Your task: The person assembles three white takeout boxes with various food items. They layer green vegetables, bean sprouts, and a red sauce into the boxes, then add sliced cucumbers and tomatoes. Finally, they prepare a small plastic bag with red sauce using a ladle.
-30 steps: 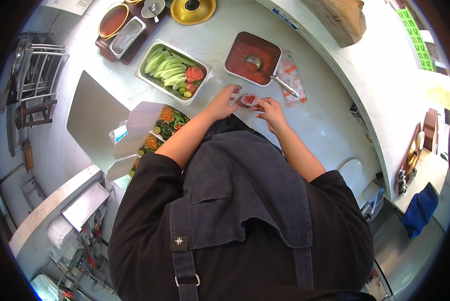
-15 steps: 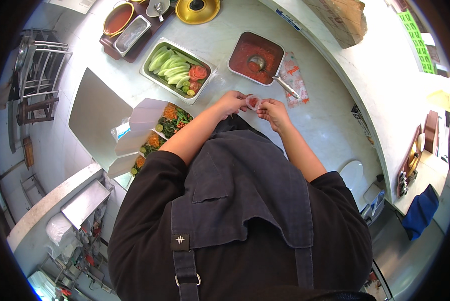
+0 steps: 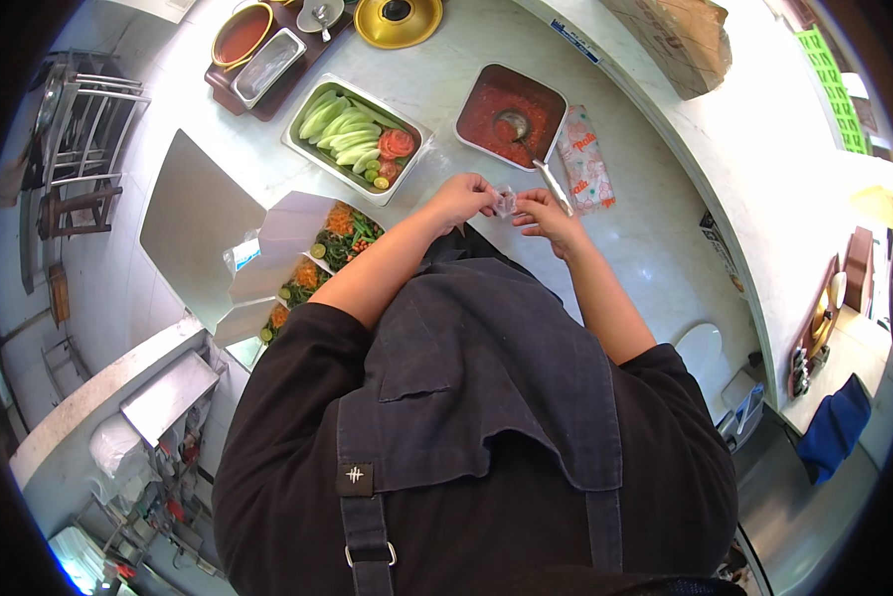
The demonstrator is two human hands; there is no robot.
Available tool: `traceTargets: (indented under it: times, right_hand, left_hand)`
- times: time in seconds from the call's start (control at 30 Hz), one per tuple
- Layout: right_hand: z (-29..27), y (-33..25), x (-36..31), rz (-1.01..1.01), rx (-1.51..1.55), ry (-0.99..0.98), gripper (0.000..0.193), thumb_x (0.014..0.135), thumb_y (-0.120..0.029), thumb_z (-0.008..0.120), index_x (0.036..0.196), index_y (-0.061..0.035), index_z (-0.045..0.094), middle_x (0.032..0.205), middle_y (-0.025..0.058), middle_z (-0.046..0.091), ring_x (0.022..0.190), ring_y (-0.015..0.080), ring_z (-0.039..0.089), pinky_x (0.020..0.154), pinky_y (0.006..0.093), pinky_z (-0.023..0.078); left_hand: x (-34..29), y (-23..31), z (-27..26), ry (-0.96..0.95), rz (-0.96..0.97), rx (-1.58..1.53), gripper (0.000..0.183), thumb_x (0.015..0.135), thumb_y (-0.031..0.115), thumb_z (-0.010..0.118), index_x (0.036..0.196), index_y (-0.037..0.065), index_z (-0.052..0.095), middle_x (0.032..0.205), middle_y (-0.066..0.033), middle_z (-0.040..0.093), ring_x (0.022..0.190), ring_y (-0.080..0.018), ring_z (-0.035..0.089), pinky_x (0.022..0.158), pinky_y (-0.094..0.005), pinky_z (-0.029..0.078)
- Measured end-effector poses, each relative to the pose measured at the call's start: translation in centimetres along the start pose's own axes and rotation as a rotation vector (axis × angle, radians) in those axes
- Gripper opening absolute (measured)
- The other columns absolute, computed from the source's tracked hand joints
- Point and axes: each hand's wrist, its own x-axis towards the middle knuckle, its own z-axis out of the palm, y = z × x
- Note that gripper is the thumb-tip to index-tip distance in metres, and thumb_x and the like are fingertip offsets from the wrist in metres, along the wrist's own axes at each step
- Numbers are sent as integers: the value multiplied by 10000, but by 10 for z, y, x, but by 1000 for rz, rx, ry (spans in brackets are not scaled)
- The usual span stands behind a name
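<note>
A small clear plastic bag (image 3: 504, 203) is stretched between my hands, just below the sauce pan. My left hand (image 3: 463, 201) pinches its left side. On the other side, the fingertips of my right hand (image 3: 549, 219) are closed on it, while its other fingers curl loosely. Beyond them stands a rectangular metal pan (image 3: 460, 132) of chunky red sauce (image 3: 486, 104). A ladle (image 3: 556, 189) rests in this sauce, its handle leaning over the near right rim towards my right hand. What the bag holds is hard to make out now.
Left of the sauce, a metal tray (image 3: 297, 142) holds sliced cucumber, tomato and limes. An open box (image 3: 297, 221) with vegetables stands by my left arm. A printed plastic packet (image 3: 586, 164) lies right of the pan. A brown tray (image 3: 223, 94) with containers and a gold lid (image 3: 421, 28) are farther back.
The bag's round opening, with red sauce showing inside, has become gathered, crumpled plastic between my fingers. My right hand has turned slightly, and its fingers have shifted on the bag.
</note>
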Motion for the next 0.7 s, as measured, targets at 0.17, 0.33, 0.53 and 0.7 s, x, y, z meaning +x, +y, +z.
traceTargets:
  times: [0.17, 0.33, 0.53, 0.7]
  right_hand:
    - [-17, -35, -5, -31, 36, 83, 383, 902, -397, 545, 1040, -39, 554, 853, 62, 620, 770, 151, 603, 636, 277, 456]
    - [-36, -44, 8, -204, 394, 213, 283, 940, -305, 486, 1054, -56, 559, 857, 55, 615, 760, 153, 588, 647, 283, 448]
    - [-11, -13, 12, -35, 9, 39, 257, 887, -258, 563, 1030, -45, 577, 865, 49, 619, 762, 139, 583, 614, 278, 452]
    - [20, -3, 15, 2, -1, -22, 204, 846, -199, 618, 962, -35, 583, 838, 51, 628, 748, 132, 587, 607, 266, 454]
  left_hand:
    - [1, 10, -10, 1, -2, 33, 139, 832, 161, 614, 918, 57, 584, 827, -38, 632, 735, -106, 607, 619, -236, 404]
    - [-4, 17, -15, 9, -22, 31, 128, 837, 162, 608, 916, 66, 579, 829, -29, 629, 757, -104, 607, 672, -265, 412]
    - [-3, 15, -16, 15, -48, 21, 122, 839, 163, 611, 911, 71, 575, 832, -26, 631, 750, -106, 604, 670, -257, 419]
    - [-3, 14, -14, 8, -44, 7, 126, 839, 165, 616, 912, 72, 573, 829, -30, 635, 749, -109, 605, 659, -246, 424]
